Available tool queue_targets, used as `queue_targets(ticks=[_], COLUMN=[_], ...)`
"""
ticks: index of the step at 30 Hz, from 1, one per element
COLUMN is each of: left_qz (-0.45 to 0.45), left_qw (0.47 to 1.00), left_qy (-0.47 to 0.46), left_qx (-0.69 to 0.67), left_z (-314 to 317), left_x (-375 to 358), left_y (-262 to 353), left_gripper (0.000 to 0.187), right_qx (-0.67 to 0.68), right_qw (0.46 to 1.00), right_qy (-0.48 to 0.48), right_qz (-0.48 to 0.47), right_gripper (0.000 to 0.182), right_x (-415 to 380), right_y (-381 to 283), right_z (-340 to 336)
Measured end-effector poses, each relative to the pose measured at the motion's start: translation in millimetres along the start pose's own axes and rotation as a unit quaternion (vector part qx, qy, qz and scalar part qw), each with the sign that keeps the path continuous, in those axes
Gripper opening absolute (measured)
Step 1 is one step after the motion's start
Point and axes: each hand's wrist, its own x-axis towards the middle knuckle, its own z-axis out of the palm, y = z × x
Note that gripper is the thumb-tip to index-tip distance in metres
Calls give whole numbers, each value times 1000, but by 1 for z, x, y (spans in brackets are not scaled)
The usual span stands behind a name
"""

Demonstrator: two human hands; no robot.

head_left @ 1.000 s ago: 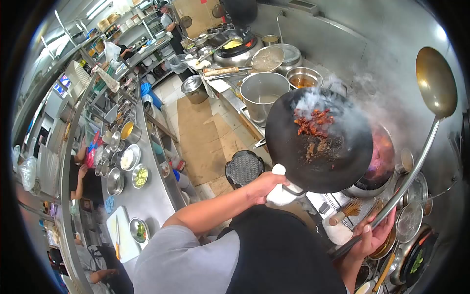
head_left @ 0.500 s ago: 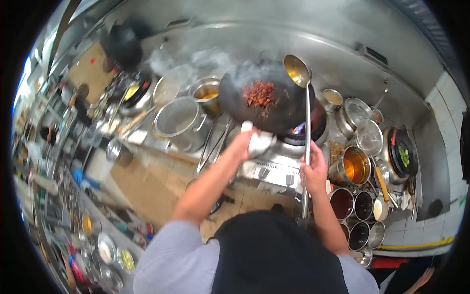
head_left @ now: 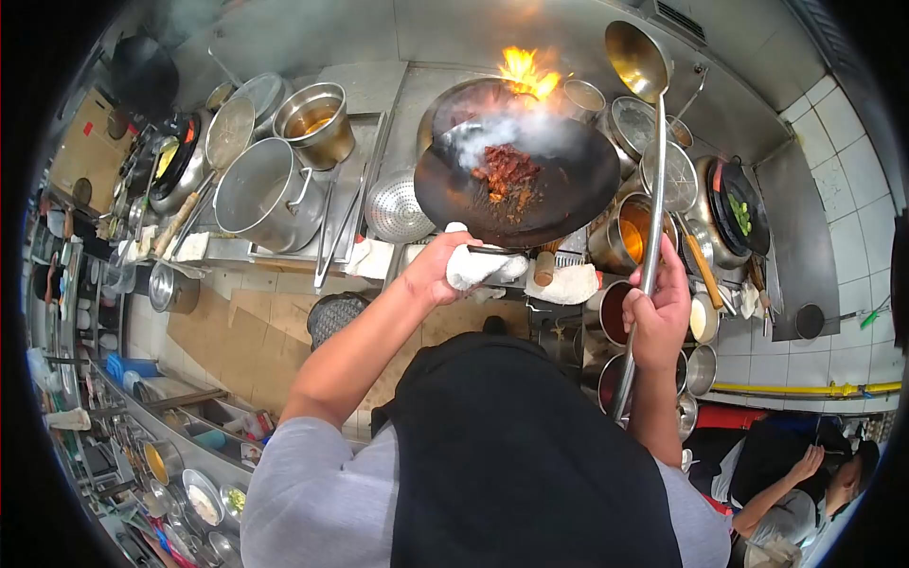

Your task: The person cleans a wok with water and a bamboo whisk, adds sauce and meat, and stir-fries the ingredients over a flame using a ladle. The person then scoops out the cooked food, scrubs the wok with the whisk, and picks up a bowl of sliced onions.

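Observation:
My left hand is closed on the near edge of a black wok, with a folded white cloth in its grip. Dark red-brown pieces of food lie in the middle of the wok, and smoke rises from them. The wok is held up on the near side of the burner, where orange flames flare behind it. My right hand is wrapped round the long handle of a metal ladle. The ladle's bowl is raised to the right of the wok, apart from it.
Left of the wok are a perforated skimmer, a large pot and a pot of oil. On the right, another oil pot stands near several seasoning containers. Another person is at the lower right.
The wok has come off the burner towards me, and flames now show behind it. The ladle looks higher and further right. The view has shifted, showing more of the other person.

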Motion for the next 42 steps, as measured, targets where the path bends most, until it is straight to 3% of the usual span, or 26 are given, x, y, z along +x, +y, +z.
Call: queue_targets(ticks=[4, 6, 7, 8, 10, 11, 13, 15, 16, 17, 19, 20, 25, 27, 31, 37, 41, 42], left_qz=[47, 170, 251, 277, 329, 354, 287, 238, 256, 273, 231, 285, 427, 434, 533, 554, 562, 544], left_qw=[992, 960, 941, 915, 890, 881, 876, 942, 939, 931, 927, 910, 827, 811, 727, 658, 608, 617], left_qy=[31, 151, 151, 200, 198, 194, 284, 213, 229, 243, 294, 300, 365, 387, 411, 438, 479, 468], left_qx=[110, 164, 169, 214, 245, 246, 263, 102, 32, 7, 36, 14, -26, -69, -134, -260, -293, -324], left_z=[-1, 17, 15, -16, -32, -35, -38, -62, -59, -56, -59, -90, -113, -127, -166, -183, -213, -205], left_x=[4, -9, -9, 8, 10, 6, -24, -57, -77, -104, -163, -202, -285, -296, -300, -299, -276, -277], left_y=[-7, -28, -40, -56, -75, -80, -81, -71, -78, -90, -118, -147, -220, -243, -276, -292, -298, -294], left_gripper=[37, 26, 29, 35, 32, 30, 26, 23, 19, 19, 19, 21, 29, 30, 22, 22, 20, 21], right_qx=[-4, 24, 33, 48, 78, 73, 159, 334, 398, 380, 449, 407, 246, 170, 144, 76, -3, -18], right_qw=[1000, 1000, 999, 998, 991, 980, 921, 804, 725, 714, 589, 570, 545, 579, 504, 431, 423, 414], right_qy=[10, -4, -14, -27, -74, -143, -233, -299, -307, -326, -288, -349, -506, -559, -613, -653, -685, -703], right_qz=[-18, -17, -17, 6, 79, 118, 268, 390, 471, 489, 608, 622, 621, 568, 591, 618, 594, 578], right_gripper=[82, 81, 81, 82, 84, 81, 71, 61, 58, 58, 59, 60, 72, 74, 69, 66, 67, 67], right_x=[6, 13, 17, 21, 26, 26, 10, 10, 11, 6, -5, -8, -14, -21, -56, -86, -103, -102], right_y=[-4, 6, 16, 29, 60, 73, 75, 93, 96, 93, 75, 70, 40, 37, 35, 26, 26, 29], right_z=[-15, -21, -21, -17, -4, 5, 28, 41, 48, 55, 63, 84, 151, 183, 261, 326, 360, 370])
